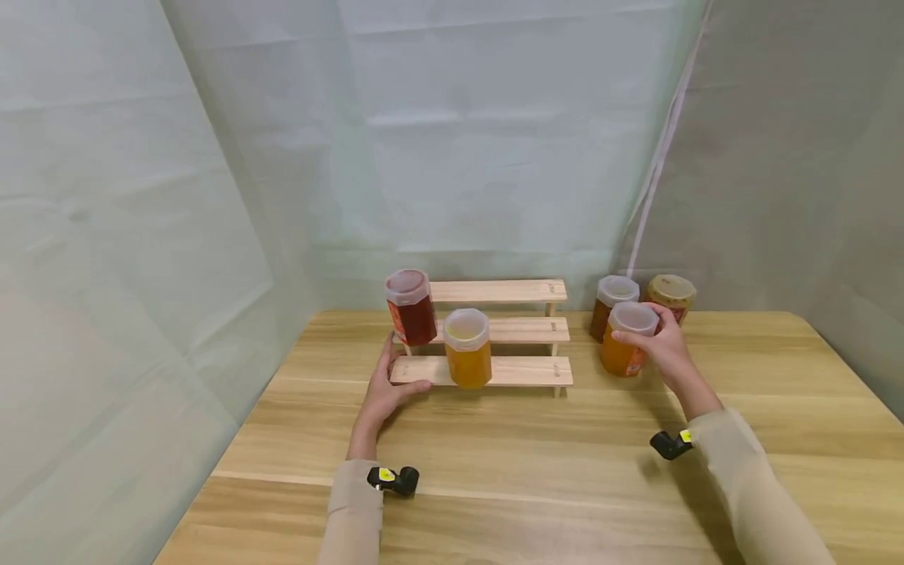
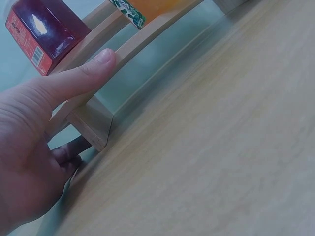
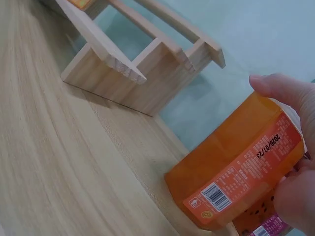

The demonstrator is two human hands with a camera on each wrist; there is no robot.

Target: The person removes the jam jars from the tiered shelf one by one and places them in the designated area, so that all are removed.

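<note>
The right hand [image 1: 660,345] holds an orange jar [image 1: 625,339] in its grip, fingers and thumb curled round the upper body just under the pale lid. The jar's base appears to rest on the tabletop [image 1: 537,463], though the wrist view cannot settle whether it is touching or just lifted. It looks like rigid, flat-sided plastic, full of orange contents, so probably moderately heavy and stiff rather than fragile. The glossy label could be slippery, so a hold across two opposite flat sides near the top seems the safest place.

Just behind the grip stand two more jars, a brown one [image 1: 613,302] and a tan-lidded one [image 1: 672,295], close enough to be knocked.

To the left of the grip sits a three-step wooden rack [image 1: 526,329]. A yellow jar [image 1: 468,348] stands on its lowest step and a red jar [image 1: 410,308] higher up. The left hand [image 1: 384,388] steadies the rack's far end, thumb pressed along the bottom step, fingers tucked behind its end.
</note>
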